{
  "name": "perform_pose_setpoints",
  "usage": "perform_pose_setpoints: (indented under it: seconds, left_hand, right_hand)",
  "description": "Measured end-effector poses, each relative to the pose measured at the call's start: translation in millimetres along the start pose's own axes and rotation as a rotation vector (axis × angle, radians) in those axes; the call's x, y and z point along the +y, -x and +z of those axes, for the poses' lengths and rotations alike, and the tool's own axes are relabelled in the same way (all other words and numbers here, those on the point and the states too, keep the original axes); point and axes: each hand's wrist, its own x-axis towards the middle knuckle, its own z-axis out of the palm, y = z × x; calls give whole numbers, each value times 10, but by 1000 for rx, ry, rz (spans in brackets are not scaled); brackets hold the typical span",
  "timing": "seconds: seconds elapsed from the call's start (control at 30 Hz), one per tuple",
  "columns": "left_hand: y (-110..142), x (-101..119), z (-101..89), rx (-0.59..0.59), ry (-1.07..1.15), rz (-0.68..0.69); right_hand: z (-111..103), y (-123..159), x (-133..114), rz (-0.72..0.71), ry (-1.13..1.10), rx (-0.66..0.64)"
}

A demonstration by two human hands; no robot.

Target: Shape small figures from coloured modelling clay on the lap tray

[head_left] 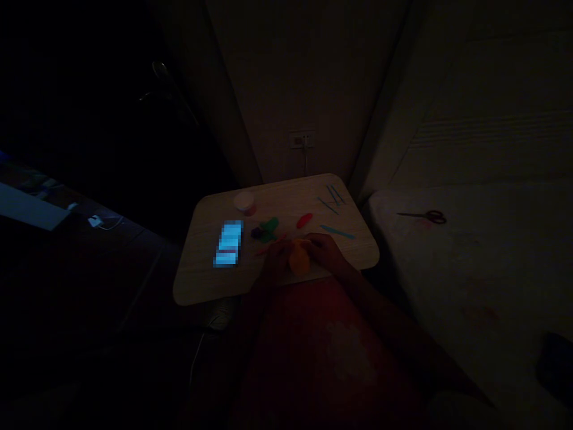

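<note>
In dim light, a rounded orange piece, which looks like modelling clay, is at the table's near edge between my hands. My left hand closes on its left side, and my right hand has curled fingers at its upper right. Fine finger detail is lost in the dark. Beyond my hands lie a red clay piece, a green clay piece and a small dark purple lump. A flat blue tool rests to the right of the red piece. Thin reddish strips show beside my left hand.
A lit phone lies on the small wooden table, with a pale round tub behind it. Several thin dark sticks lie at the far right corner. Scissors rest on a pale surface to the right. A wall socket holds a cable.
</note>
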Motion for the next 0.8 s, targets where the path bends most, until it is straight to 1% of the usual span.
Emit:
perform_pose_setpoints:
  seconds: [0.13,0.3,0.37,0.53,0.63,0.73,0.8]
  left_hand:
    - [-15,-12,17,15,-29,42]
    - [-21,52,-2,-9,-65,52]
    - [-21,79,-15,-13,-72,61]
    - [-21,124,-23,-15,-95,86]
    - [-20,132,-14,-15,-118,102]
    - [-16,135,-11,-25,-154,83]
    - [-15,134,-16,-24,-163,75]
  right_hand:
    - [-7,4,9,46,-66,58]
    - [0,-17,40,56,-119,205]
    - [1,-25,54,71,-135,240]
    - [-2,-29,52,113,-142,234]
    - [-3,-23,33,125,-173,258]
    - [-2,-16,22,121,-182,277]
    - [0,-13,19,129,-178,268]
